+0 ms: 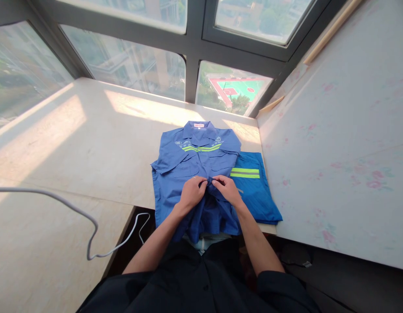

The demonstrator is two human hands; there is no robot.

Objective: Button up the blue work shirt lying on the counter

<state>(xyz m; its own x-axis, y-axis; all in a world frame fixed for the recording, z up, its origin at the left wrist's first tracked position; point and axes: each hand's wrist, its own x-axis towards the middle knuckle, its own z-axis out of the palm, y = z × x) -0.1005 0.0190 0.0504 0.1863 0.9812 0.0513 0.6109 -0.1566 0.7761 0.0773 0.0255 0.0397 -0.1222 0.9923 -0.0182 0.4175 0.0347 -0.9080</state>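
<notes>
A blue work shirt [175, 174] with yellow-green reflective stripes lies front-up on a pale stone window ledge [100, 148], collar toward the window. Its lower hem hangs over the ledge's near edge. My left hand [191, 193] and my right hand [226, 189] meet at the middle of the shirt's front. Both pinch the front placket with closed fingers, nearly touching each other. A ring shows on my left hand. A second blue garment [256, 191] with two reflective stripes lies partly under the shirt's right side.
A white cable [77, 213] loops across the lower ledge at the left. Large windows [129, 65] rise behind the ledge. A floral-patterned wall [338, 143] runs along the right. A dark gap [139, 234] opens below the ledge near my body.
</notes>
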